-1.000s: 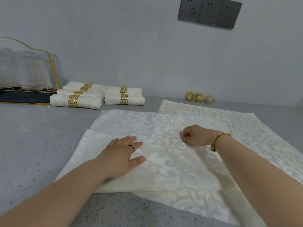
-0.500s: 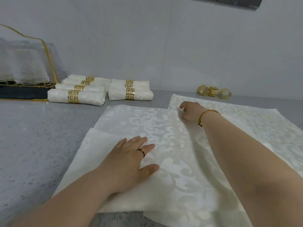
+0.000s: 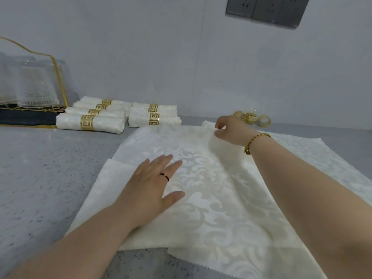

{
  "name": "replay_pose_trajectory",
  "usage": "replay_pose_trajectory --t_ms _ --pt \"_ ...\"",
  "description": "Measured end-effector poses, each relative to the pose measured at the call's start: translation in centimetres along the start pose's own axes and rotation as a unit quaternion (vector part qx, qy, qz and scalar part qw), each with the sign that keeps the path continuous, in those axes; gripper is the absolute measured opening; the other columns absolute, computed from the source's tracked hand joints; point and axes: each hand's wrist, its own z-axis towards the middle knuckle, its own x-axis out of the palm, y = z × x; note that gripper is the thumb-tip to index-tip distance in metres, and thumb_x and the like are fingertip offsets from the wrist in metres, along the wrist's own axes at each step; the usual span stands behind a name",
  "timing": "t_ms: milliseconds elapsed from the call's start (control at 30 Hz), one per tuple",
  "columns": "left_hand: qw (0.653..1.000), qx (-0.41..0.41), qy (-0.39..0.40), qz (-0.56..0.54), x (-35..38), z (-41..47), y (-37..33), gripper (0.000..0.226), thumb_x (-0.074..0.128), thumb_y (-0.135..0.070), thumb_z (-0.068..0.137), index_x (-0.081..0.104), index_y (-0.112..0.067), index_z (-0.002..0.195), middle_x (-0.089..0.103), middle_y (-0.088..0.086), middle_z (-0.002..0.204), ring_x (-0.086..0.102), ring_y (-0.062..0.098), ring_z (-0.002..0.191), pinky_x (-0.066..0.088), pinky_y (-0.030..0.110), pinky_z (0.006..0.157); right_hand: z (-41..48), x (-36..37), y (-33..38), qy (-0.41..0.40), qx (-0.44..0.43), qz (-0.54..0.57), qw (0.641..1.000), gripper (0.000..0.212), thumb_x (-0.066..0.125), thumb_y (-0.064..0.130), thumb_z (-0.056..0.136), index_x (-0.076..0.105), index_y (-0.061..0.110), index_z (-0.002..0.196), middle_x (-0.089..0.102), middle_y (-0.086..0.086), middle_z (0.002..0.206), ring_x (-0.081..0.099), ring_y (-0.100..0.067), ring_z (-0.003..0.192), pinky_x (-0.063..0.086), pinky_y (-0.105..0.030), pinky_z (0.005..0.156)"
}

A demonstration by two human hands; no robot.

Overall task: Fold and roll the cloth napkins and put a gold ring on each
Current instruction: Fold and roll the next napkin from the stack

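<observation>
A cream damask napkin [image 3: 217, 198] lies spread on the grey counter, folded over another napkin [image 3: 326, 158] beneath it. My left hand [image 3: 153, 184] rests flat on the top napkin's left half, fingers apart. My right hand [image 3: 231, 129] pinches the napkin's far edge and lifts it slightly off the surface. Three loose gold rings [image 3: 251, 118] sit by the wall just beyond my right hand. Several rolled napkins with gold rings [image 3: 90, 122] lie in two groups at the back left.
A gold wire rack [image 3: 54, 77] with glassware stands at far left on a dark mat [image 3: 26, 118]. The wall runs close behind, with dark sockets [image 3: 265, 9] above. Speckled grey counter [image 3: 44, 178] stretches to the left.
My right hand has reached from the napkin's middle to its far edge and pinched it, raising the cloth. My left hand has shifted only slightly on the napkin.
</observation>
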Motion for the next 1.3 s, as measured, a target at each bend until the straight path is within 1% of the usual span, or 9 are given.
replay_pose_trajectory --t_ms 133,300,400,533,700,833,1000,1200,1300 --pt "0.973 -0.01 -0.227 0.043 -1.3 -0.6 0.5 0.07 0.052 -0.047 0.077 0.032 -0.012 0.135 0.044 0.016 0.138 0.025 0.022 0.126 0.011 0.032 0.105 -5.1 -2.9 1.9 -0.043 -0.067 0.01 0.997 0.016 0.054 0.016 0.088 0.059 0.006 0.1 0.052 0.012 0.082 0.042 -0.008 0.066 0.033 -0.009 0.057" --pt "0.954 -0.052 -0.268 0.123 -3.7 -2.1 1.2 0.106 0.09 -0.016 0.043 0.033 -0.007 0.133 0.048 0.025 0.131 0.027 0.028 0.123 0.002 0.027 0.107 -12.3 -3.0 2.9 -0.027 -0.154 -0.053 0.986 0.014 0.058 0.017 0.086 0.062 0.006 0.094 0.063 -0.003 0.088 0.054 -0.022 0.084 0.036 -0.023 0.084" --pt "0.968 -0.079 -0.126 0.201 -4.7 -3.6 0.3 0.102 0.085 -0.025 0.055 0.031 -0.01 0.14 0.035 0.019 0.144 0.027 0.027 0.134 -0.011 0.025 0.11 -16.0 -1.0 2.3 -0.044 -0.229 -0.101 0.967 0.007 0.068 0.015 0.065 0.061 0.013 0.067 0.063 -0.001 0.061 0.061 -0.02 0.058 0.045 -0.044 0.092" --pt "0.977 -0.07 0.033 0.197 -4.6 -5.5 0.1 0.047 0.035 -0.03 0.097 0.022 -0.035 0.142 0.01 -0.014 0.153 0.006 0.007 0.141 -0.003 0.025 0.113 -19.1 1.5 1.4 -0.051 -0.223 -0.174 0.958 0.012 0.071 0.02 0.056 0.059 0.022 0.058 0.058 0.01 0.054 0.061 -0.01 0.055 0.043 -0.032 0.093" --pt "0.983 -0.041 0.048 0.175 -4.6 -7.4 -1.0 0.045 0.026 -0.026 0.1 0.019 -0.036 0.143 0.011 -0.017 0.152 0.012 0.004 0.14 0.008 0.017 0.111 -20.6 2.0 -0.1 -0.079 -0.145 -0.251 0.954 0.026 0.042 0.033 0.065 0.063 0.024 0.052 0.057 0.008 0.05 0.057 -0.013 0.052 0.031 -0.03 0.08" --pt "0.985 -0.03 0.045 0.166 -4.4 -8.2 -1.7 0.045 0.025 -0.025 0.1 0.019 -0.036 0.142 0.011 -0.018 0.152 0.017 0.004 0.139 0.015 0.015 0.108 -21.3 0.8 -1.7 -0.084 -0.06 -0.307 0.946 0.022 0.076 0.039 0.045 0.065 0.021 0.05 0.054 0.006 0.046 0.055 -0.017 0.05 0.023 -0.029 0.068" --pt "0.989 -0.039 0.062 0.128 -3.9 -8.8 -0.6 0.046 0.024 -0.022 0.1 0.017 -0.037 0.143 0.01 -0.019 0.152 0.02 0.002 0.137 0.019 0.011 0.104 -22.5 -0.9 -3.5 -0.009 0.045 -0.336 0.941 0.033 0.038 0.038 0.093 0.058 0.02 0.111 0.06 0.005 0.103 0.046 -0.018 0.105 0.009 -0.032 0.069" --pt "0.988 -0.049 0.079 0.126 -3.9 -8.8 -0.4 0.045 0.023 -0.023 0.1 0.016 -0.038 0.142 0.011 -0.021 0.151 0.021 0.0 0.136 0.019 0.009 0.102 -23.0 -1.7 -5.7 -0.027 0.141 -0.322 0.936 0.035 0.034 0.037 0.095 0.048 0.021 0.123 0.054 0.005 0.122 0.046 -0.016 0.115 0.028 -0.025 0.098" --pt "0.988 -0.049 0.076 0.124 -3.8 -9.0 -0.1 0.044 0.023 -0.024 0.1 0.018 -0.038 0.142 0.011 -0.022 0.15 0.02 -0.001 0.136 0.018 0.009 0.103 -23.2 -2.4 -7.9 -0.035 0.232 -0.278 0.931 0.032 0.039 0.031 0.095 0.048 0.01 0.117 0.055 -0.003 0.113 0.051 -0.021 0.106 0.038 -0.026 0.086"
